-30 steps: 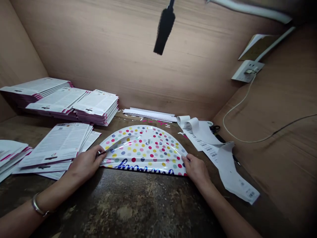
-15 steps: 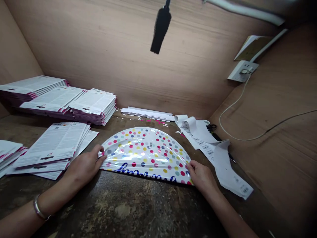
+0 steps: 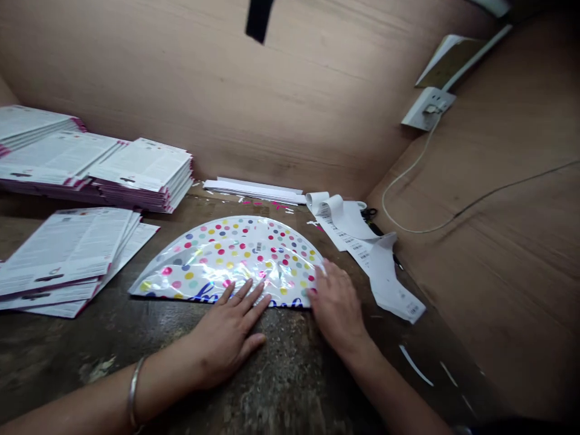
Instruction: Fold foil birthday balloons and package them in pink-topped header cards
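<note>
the dotted half-round sheet [image 3: 244, 254] lies flat on the counter [image 3: 290, 380], just ahead of both hands, its long straight edge running left to right. the left hand [image 3: 231, 338] rests flat across that edge, fingers spread wide; the right hand [image 3: 338, 302] touches the right corner, its grip unclear. a gap parts the left corner from the loose cards [image 3: 63, 248]; the label strip [image 3: 385, 278] lies near the right hand.

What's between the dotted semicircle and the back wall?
Head view: long white strips near the back wall, then small white and pink scraps closer to the dotted semicircle.
</note>
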Demonstrator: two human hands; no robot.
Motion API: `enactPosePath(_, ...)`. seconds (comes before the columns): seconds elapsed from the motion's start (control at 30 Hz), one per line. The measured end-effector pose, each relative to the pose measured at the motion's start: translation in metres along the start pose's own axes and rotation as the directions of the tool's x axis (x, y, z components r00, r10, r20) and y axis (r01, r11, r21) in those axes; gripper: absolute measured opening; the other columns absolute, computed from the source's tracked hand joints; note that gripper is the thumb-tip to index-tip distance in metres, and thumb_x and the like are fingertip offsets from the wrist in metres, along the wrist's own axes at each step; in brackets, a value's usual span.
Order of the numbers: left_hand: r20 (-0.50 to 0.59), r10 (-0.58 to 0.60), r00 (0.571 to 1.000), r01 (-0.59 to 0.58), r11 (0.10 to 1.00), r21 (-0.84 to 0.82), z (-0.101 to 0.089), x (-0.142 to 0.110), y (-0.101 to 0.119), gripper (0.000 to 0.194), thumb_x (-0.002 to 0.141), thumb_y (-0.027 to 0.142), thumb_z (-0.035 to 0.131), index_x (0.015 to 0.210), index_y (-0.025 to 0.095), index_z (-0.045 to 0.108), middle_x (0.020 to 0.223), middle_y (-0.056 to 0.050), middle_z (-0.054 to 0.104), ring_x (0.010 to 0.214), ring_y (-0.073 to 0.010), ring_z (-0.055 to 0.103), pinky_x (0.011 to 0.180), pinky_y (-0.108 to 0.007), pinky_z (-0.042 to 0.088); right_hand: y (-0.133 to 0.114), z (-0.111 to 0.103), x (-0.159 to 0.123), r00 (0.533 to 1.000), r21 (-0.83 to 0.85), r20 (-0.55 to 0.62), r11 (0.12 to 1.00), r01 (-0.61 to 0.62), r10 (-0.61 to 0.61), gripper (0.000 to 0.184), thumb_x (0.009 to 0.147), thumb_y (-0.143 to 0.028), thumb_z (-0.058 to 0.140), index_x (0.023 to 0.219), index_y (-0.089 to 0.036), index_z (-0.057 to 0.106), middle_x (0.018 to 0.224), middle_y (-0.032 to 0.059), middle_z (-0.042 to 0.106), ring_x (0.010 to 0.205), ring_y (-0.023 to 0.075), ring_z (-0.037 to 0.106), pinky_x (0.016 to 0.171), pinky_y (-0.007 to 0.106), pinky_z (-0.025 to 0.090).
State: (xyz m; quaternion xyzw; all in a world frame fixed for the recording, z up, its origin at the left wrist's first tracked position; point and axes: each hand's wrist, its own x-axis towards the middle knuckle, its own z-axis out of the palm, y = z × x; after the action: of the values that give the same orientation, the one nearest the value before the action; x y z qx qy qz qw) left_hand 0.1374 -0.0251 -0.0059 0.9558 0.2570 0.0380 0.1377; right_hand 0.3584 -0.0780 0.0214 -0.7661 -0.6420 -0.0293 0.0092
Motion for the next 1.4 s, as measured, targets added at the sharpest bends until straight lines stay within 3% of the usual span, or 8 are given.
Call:
enactPosePath(0.13, -0.022, 0.011, 1.000, -0.011, 1.000, 0.002, 0.007, -0.004, -0.007, 0.062, 0.093, 0.052, 0.032, 0.147, 0.026, 0.019, 0.153, -0.008, 0.015, 0.141, -0.0321, 0.012, 0.111, -0.057, 0.014, -0.012, 0.014, -0.035, 0.912, 0.228, 0.052, 0.894, 0.385, -0.406, 0.066, 0.089, -0.039, 0.046, 0.146, -0.012, 0.024, 0.151, 0.0127, 0.024, 0.141, 0.0263, 0.018, 0.112, 0.047, 0.024)
enactPosePath(0.33, -0.004, -0.009, 1.000, 0.009, 1.000, -0.021, 0.002, -0.002, -0.006, 0.063, 0.093, 0.054, 0.031, 0.147, 0.026, 0.018, 0.153, -0.008, 0.015, 0.141, -0.0325, 0.011, 0.111, -0.058, 0.013, 0.060, 0.020, -0.043, 0.999, 0.086, -0.037, 0.996, -0.010, 0.013, 0.058, 0.094, -0.037, 0.033, 0.144, -0.007, 0.027, 0.151, 0.0176, 0.022, 0.140, 0.0293, 0.017, 0.110, 0.055, 0.022)
enactPosePath(0.57, -0.027, -0.096, 0.995, 0.096, 0.995, -0.012, -0.003, -0.022, -0.022, 0.067, 0.090, 0.055, 0.036, 0.146, 0.019, 0.024, 0.152, -0.012, 0.019, 0.141, -0.0298, 0.014, 0.113, -0.051, 0.018, 0.013, 0.023, -0.027, 0.928, 0.218, 0.040, 0.910, 0.352, -0.369, 0.052, 0.095, -0.030, 0.034, 0.145, -0.020, 0.027, 0.150, 0.0071, 0.028, 0.138, 0.0217, 0.025, 0.112, 0.048, 0.028)
enactPosePath(0.73, -0.182, -0.661, 0.728, 0.681, 0.727, 0.083, -0.005, -0.092, -0.061, 0.085, 0.084, 0.062, 0.037, 0.141, -0.001, 0.030, 0.148, -0.028, 0.021, 0.138, -0.0380, 0.018, 0.110, -0.052, 0.026, 0.017, 0.041, -0.024, 0.932, 0.244, 0.028, 0.906, 0.345, -0.363, 0.053, 0.095, -0.035, 0.033, 0.146, -0.023, 0.024, 0.151, 0.0059, 0.026, 0.139, 0.0227, 0.024, 0.112, 0.051, 0.025)
enactPosePath(0.87, -0.325, -0.721, 0.613, 0.782, 0.611, 0.120, -0.005, -0.118, -0.050, 0.083, 0.081, 0.057, 0.043, 0.135, -0.006, 0.038, 0.146, -0.033, 0.023, 0.137, -0.0426, 0.016, 0.109, -0.054, 0.025, 0.021, 0.039, -0.022, 0.938, 0.260, 0.039, 0.910, 0.322, -0.343, 0.053, 0.095, -0.037, 0.034, 0.145, -0.023, 0.026, 0.151, 0.0053, 0.026, 0.139, 0.0224, 0.024, 0.113, 0.051, 0.024)
enactPosePath(0.97, -0.474, -0.509, 0.718, 0.636, 0.756, 0.151, -0.010, -0.093, -0.026, 0.065, 0.087, 0.041, 0.042, 0.140, 0.003, 0.033, 0.151, -0.023, 0.018, 0.141, -0.0350, 0.008, 0.112, -0.053, 0.019, 0.013, 0.030, -0.022, 0.940, 0.273, 0.029, 0.908, 0.319, -0.339, 0.052, 0.094, -0.036, 0.037, 0.144, -0.022, 0.031, 0.150, 0.0069, 0.030, 0.138, 0.0228, 0.026, 0.112, 0.051, 0.026)
enactPosePath(1.1, -0.273, -0.097, 0.957, 0.128, 0.987, 0.097, -0.021, -0.033, -0.010, 0.045, 0.089, 0.026, 0.044, 0.133, 0.019, 0.045, 0.142, -0.012, 0.043, 0.134, -0.0280, 0.033, 0.110, -0.047, 0.028, 0.002, 0.018, -0.025, 0.949, 0.266, 0.000, 0.915, 0.305, -0.316, 0.050, 0.091, -0.029, 0.041, 0.140, -0.018, 0.039, 0.146, 0.0099, 0.038, 0.135, 0.0228, 0.033, 0.111, 0.047, 0.030)
enactPosePath(1.4, -0.181, -0.003, 0.983, -0.012, 0.996, -0.085, -0.022, 0.004, -0.020, 0.033, 0.088, 0.033, 0.047, 0.116, 0.017, 0.055, 0.115, -0.013, 0.059, 0.107, -0.0263, 0.054, 0.092, -0.038, 0.044, 0.037, 0.016, -0.023, 0.948, 0.180, -0.126, 0.933, 0.312, -0.293, 0.043, 0.082, -0.010, 0.042, 0.120, -0.015, 0.060, 0.127, 0.0097, 0.059, 0.126, 0.0252, 0.046, 0.106, 0.045, 0.038)
